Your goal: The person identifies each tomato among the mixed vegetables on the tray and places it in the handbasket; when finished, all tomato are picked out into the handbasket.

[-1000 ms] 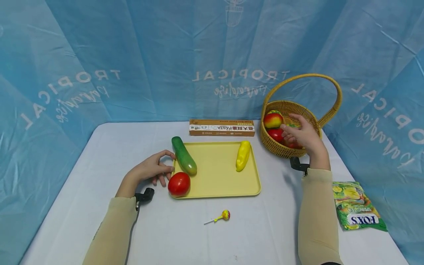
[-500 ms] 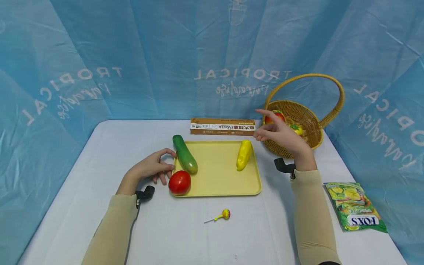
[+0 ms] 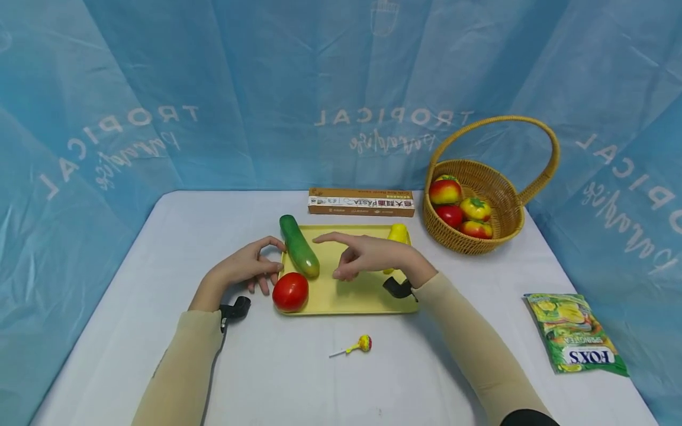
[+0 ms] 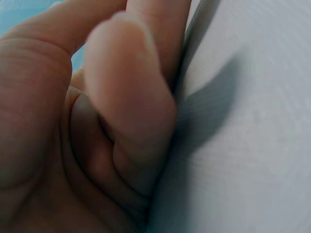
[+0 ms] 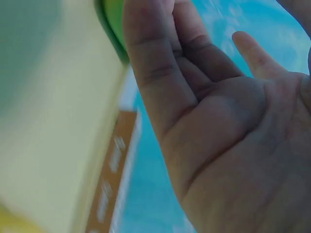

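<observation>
My left hand (image 3: 247, 266) rests at the left rim of the yellow tray (image 3: 367, 305), fingers loosely bent, with index and thumb tips right at the edge. In the left wrist view the fingers (image 4: 131, 82) lie close along the white cloth, nothing between them. Over the middle of the tray hangs my right hand (image 3: 373, 254), index finger stretched left toward the green cucumber (image 3: 299, 248); its palm shows bare in the right wrist view. A red tomato (image 3: 290, 292) sits at the tray's near left corner. The yellow, elongated vegetable (image 3: 398, 233) is partly hidden behind the right hand.
A wicker basket (image 3: 458, 239) with a tall handle holds several fruits and vegetables at the back right. The pasta box (image 3: 361, 202) stands behind the tray. A lollipop (image 3: 364, 343) lies in front, and a green Fox's bag (image 3: 575, 333) on the right.
My right hand has moved left from above the basket to over the tray, bringing the basket's contents into full view. The left hand has stayed at the tray's left rim.
</observation>
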Motion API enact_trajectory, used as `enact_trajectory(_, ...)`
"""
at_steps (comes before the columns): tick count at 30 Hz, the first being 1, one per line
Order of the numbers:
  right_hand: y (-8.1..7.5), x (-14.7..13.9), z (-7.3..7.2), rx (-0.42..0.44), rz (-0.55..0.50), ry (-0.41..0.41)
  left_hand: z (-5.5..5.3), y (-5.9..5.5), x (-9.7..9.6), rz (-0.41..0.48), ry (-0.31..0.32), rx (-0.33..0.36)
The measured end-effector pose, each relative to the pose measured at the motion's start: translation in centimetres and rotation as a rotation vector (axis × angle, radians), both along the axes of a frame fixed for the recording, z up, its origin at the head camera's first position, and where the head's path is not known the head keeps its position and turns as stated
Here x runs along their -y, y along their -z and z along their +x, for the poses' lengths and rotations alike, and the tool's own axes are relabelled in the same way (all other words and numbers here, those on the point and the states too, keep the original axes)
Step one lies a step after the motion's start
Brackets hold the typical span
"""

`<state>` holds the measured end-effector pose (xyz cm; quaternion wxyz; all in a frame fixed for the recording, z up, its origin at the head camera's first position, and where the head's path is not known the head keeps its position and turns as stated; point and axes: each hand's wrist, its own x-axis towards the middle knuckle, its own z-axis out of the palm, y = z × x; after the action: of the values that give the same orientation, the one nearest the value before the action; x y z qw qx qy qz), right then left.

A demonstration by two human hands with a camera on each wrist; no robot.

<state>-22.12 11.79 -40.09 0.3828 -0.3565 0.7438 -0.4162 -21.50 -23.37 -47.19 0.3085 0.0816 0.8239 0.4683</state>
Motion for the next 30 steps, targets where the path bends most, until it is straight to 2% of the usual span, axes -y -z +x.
enact_trajectory(4,1.2,2.3,0.4,-0.014,0.048,-0.071,-0.1,-0.2,0.0,-0.004,0.009,-0.003)
enact_trajectory(15,2.9,5.4,0.6,-0.032,0.09,-0.137,0.0,-0.4,-0.1,0.003,0.002,0.003)
enact_trajectory(24,3.1,6.8,1.5,0.019,0.072,-0.145,0.1,-0.4,-0.1,0.008,0.001,0.003)
enact_trajectory(30,3.5,7.0,1.6,0.047,0.098,-0.111,0.0,-0.2,0.0,0.004,0.005,-0.001)
